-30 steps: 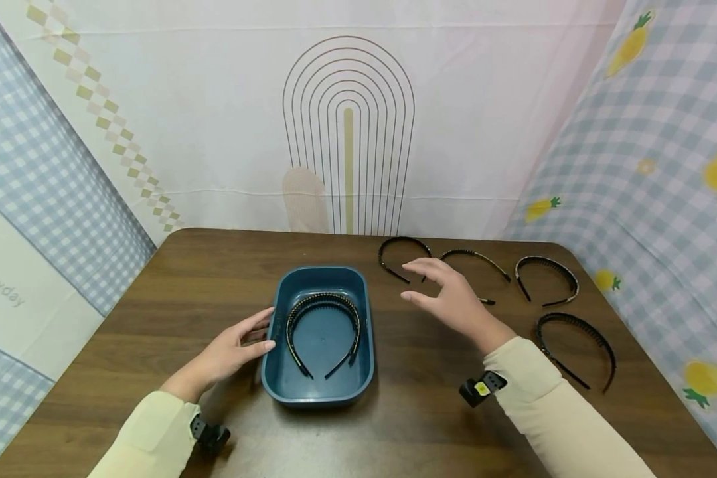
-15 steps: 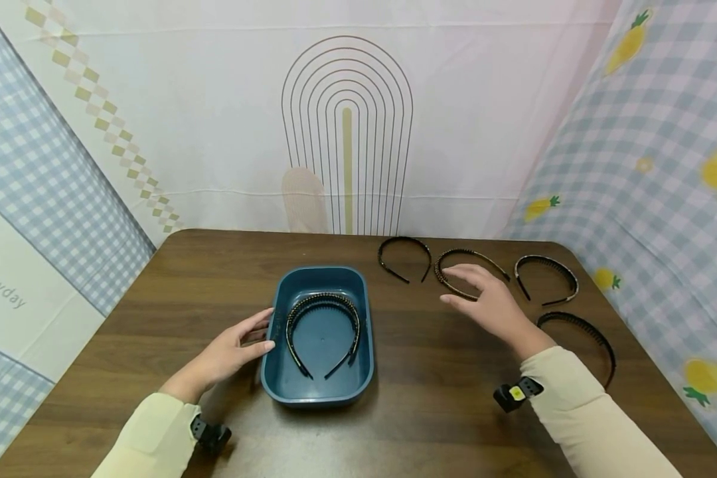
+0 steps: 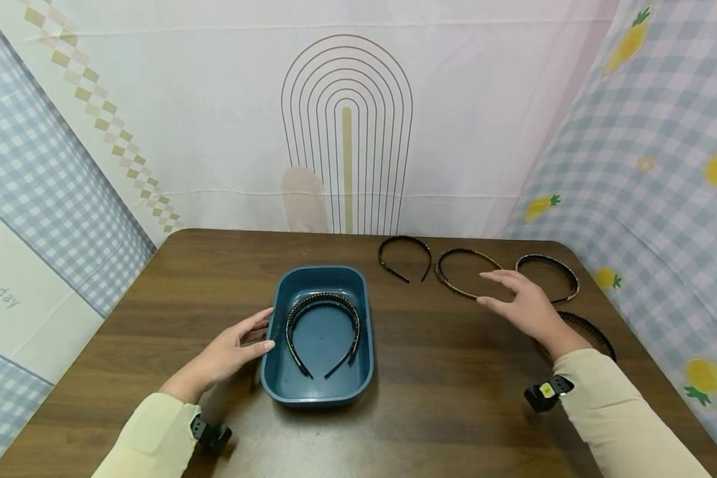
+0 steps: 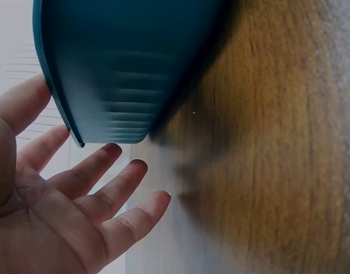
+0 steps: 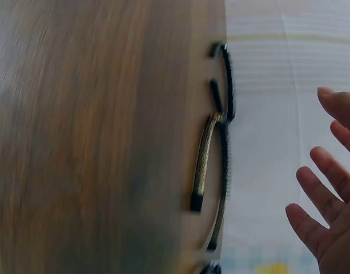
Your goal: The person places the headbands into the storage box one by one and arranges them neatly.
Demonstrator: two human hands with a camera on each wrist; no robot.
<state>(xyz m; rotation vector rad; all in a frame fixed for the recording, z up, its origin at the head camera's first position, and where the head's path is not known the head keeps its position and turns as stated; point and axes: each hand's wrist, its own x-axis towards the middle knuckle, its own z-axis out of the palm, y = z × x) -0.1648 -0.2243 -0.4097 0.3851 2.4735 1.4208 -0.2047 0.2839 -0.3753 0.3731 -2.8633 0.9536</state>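
My left hand (image 3: 224, 355) rests at the left side of a blue plastic tray (image 3: 318, 402), thumb and forefinger at its rim and the other fingers loosely spread. Inside the tray, dark toothed headbands (image 3: 325, 297) with gold trim lie nested together; their exact number is unclear. My right hand (image 3: 532, 312) hovers over the table's right side, fingers apart and holding nothing. Around it lie a gold-and-black headband (image 3: 439, 269), another with a patterned band (image 3: 548, 257) and a black toothed one (image 3: 587, 323), partly hidden by the hand and wrist.
A thin black headband (image 3: 403, 238) lies near the back edge of the brown wooden table (image 3: 430, 385). A printed white cloth (image 3: 466, 119) hangs behind, and a blue checked cloth (image 3: 651, 219) hangs at the right.
My right hand has moved right, from near the black and gold headbands at the back toward the right-hand ones, uncovering most of the gold one. My left hand and the tray stay put.
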